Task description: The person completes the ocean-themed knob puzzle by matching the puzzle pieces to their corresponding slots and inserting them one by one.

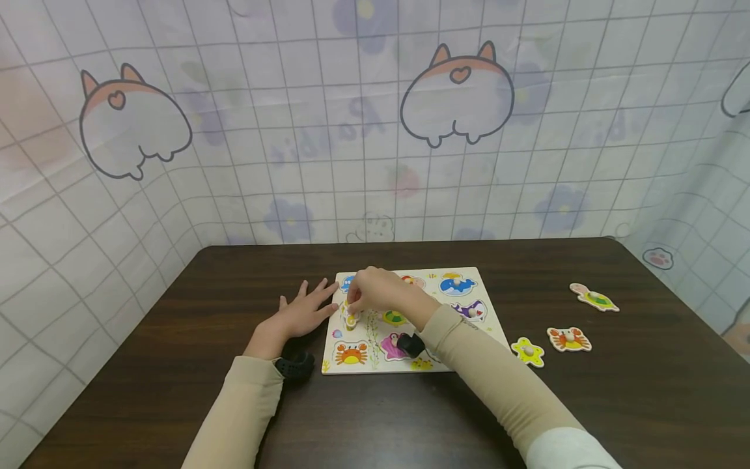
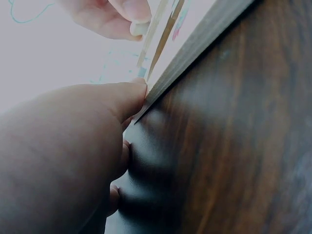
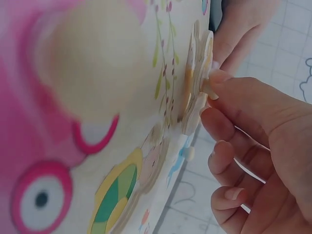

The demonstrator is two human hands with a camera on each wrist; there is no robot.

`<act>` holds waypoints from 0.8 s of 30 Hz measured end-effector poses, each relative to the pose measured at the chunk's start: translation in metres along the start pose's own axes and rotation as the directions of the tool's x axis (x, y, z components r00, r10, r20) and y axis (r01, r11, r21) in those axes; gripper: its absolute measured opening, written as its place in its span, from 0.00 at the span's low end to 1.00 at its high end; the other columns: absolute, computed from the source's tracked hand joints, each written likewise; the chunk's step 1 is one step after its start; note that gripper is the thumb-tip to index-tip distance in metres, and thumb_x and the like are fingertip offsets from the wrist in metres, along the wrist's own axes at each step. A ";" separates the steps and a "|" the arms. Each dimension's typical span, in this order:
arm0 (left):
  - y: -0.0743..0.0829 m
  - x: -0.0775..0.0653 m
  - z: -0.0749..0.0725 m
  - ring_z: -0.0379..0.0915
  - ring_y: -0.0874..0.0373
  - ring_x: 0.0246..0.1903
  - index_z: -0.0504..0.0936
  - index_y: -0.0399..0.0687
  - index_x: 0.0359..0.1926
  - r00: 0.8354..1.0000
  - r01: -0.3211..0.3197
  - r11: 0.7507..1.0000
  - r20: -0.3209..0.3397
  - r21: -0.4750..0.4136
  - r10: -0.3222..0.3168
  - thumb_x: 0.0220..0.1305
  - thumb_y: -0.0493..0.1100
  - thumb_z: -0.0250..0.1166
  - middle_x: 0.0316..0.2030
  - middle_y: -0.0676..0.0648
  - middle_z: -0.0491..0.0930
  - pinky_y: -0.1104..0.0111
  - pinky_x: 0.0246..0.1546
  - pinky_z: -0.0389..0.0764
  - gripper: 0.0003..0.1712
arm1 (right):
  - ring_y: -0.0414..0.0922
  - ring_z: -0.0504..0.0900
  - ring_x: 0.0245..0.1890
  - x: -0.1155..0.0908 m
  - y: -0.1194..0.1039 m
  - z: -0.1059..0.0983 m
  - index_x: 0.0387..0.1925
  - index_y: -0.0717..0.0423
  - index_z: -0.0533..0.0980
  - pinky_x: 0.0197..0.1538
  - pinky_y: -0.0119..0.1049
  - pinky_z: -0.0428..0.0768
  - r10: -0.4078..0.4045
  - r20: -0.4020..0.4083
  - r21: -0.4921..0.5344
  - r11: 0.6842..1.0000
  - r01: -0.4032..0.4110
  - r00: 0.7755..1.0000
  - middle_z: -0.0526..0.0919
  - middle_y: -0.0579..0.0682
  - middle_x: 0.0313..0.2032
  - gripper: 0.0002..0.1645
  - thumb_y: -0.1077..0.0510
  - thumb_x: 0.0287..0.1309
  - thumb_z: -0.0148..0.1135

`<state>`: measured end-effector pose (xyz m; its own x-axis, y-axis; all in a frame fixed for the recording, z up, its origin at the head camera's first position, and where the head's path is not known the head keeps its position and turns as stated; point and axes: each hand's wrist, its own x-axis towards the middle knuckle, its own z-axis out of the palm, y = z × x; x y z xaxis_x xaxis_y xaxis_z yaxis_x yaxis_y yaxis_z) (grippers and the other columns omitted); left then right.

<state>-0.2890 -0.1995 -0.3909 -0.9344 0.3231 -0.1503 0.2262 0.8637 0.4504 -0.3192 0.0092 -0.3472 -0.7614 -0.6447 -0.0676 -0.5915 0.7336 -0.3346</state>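
Note:
My right hand (image 1: 377,290) pinches the small knob of a yellowish wooden puzzle piece (image 3: 197,92) between thumb and forefinger. In the right wrist view the piece stands tilted, close over the puzzle board (image 1: 377,366); its picture is mostly turned away. The head view shows it at the board's left side, partly behind the fingers. With fingers spread, my left hand (image 1: 301,312) lies on the table, its fingertips at the board's left edge. In the left wrist view, the left thumb (image 2: 129,100) touches that edge. The board shows a crab picture (image 1: 351,353) and a turtle picture (image 1: 394,318) below the right hand.
Right of the board lie a yellow star piece (image 1: 527,352), a crab piece (image 1: 569,339) and a turtle piece (image 1: 594,298). A blue whale piece (image 1: 458,286) sits at the board's upper right, above a purple one (image 1: 473,311). Behind the dark table (image 1: 258,267) hangs a tile-patterned cloth (image 1: 328,143).

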 end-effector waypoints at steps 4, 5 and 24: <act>0.000 0.000 0.000 0.23 0.30 0.77 0.52 0.54 0.83 1.000 -0.004 1.000 -0.001 -0.006 0.004 0.82 0.59 0.48 0.81 0.39 0.41 0.24 0.62 0.25 0.37 | 0.37 0.81 0.33 0.003 -0.002 0.001 0.37 0.47 0.89 0.39 0.34 0.79 0.003 0.015 -0.005 1.000 -0.003 1.000 0.85 0.37 0.32 0.08 0.48 0.61 0.75; 0.000 0.000 0.000 0.23 0.30 0.77 0.52 0.54 0.83 1.000 -0.004 1.000 -0.001 -0.009 0.004 0.82 0.59 0.48 0.81 0.39 0.41 0.24 0.62 0.25 0.37 | 0.37 0.81 0.33 0.003 -0.002 0.002 0.36 0.47 0.89 0.39 0.34 0.79 0.003 0.017 -0.006 1.000 -0.003 1.000 0.85 0.37 0.31 0.08 0.48 0.61 0.75; 0.001 -0.002 -0.001 0.23 0.31 0.77 0.52 0.55 0.83 1.000 0.002 1.000 0.001 -0.006 -0.002 0.82 0.59 0.48 0.81 0.40 0.41 0.24 0.63 0.25 0.37 | 0.36 0.81 0.33 0.004 -0.010 0.002 0.34 0.47 0.89 0.40 0.35 0.79 0.016 0.030 0.013 1.000 -0.016 0.999 0.85 0.37 0.31 0.06 0.50 0.60 0.76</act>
<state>-0.2872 -0.1992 -0.3890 -0.9344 0.3222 -0.1519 0.2232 0.8620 0.4551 -0.3159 -0.0014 -0.3465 -0.7625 -0.6390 -0.1014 -0.5752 0.7412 -0.3460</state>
